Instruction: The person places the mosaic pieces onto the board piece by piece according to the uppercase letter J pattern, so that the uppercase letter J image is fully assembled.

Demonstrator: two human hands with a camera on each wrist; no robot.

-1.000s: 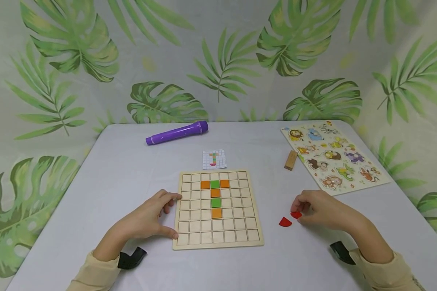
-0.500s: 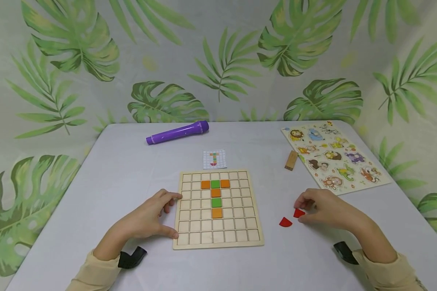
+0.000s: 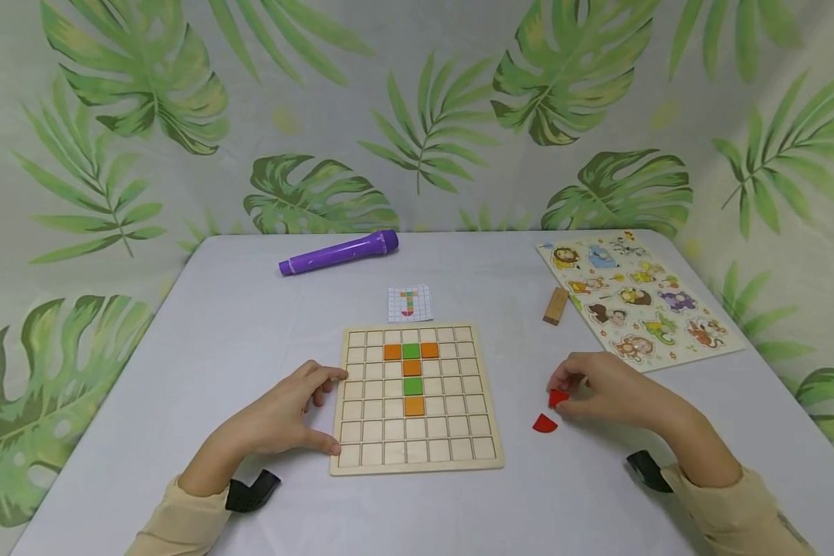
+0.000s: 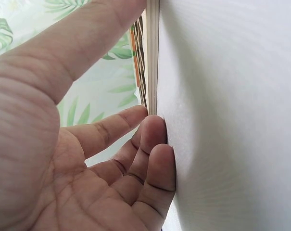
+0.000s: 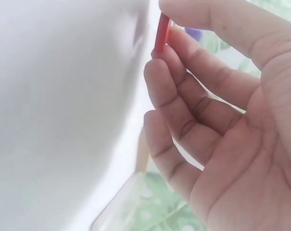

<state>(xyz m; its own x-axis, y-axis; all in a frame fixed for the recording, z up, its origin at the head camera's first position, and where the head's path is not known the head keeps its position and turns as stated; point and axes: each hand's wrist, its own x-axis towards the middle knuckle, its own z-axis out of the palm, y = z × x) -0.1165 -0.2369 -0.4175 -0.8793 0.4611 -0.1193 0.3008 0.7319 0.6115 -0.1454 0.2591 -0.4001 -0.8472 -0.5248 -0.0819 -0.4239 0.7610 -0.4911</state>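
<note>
In the head view my left hand (image 3: 285, 409) rests against the left edge of a wooden grid board (image 3: 373, 461). Its thumb and index finger touch that edge, spread apart; the other fingers are bent under the palm in the left wrist view. Orange and green square tiles (image 3: 413, 386) form a T shape on the board. To the right, my right hand (image 3: 608, 390) pinches a red quarter-circle tile (image 3: 557, 398) between thumb and fingers. The right wrist view shows that tile (image 5: 162, 33) edge-on. A second red quarter-circle tile (image 3: 545, 424) lies on the table just below it.
A small pattern card (image 3: 409, 303) lies behind the board. Farther back is a purple toy microphone (image 3: 338, 253). At the right are a wooden block (image 3: 555, 306) and an animal picture board (image 3: 639, 301). A leaf-print cloth (image 3: 431, 116) hangs behind the table.
My right hand first drew slightly right with its red tile, apart from the other one, then moved left and up the table with it. The left hand and board stay put.
</note>
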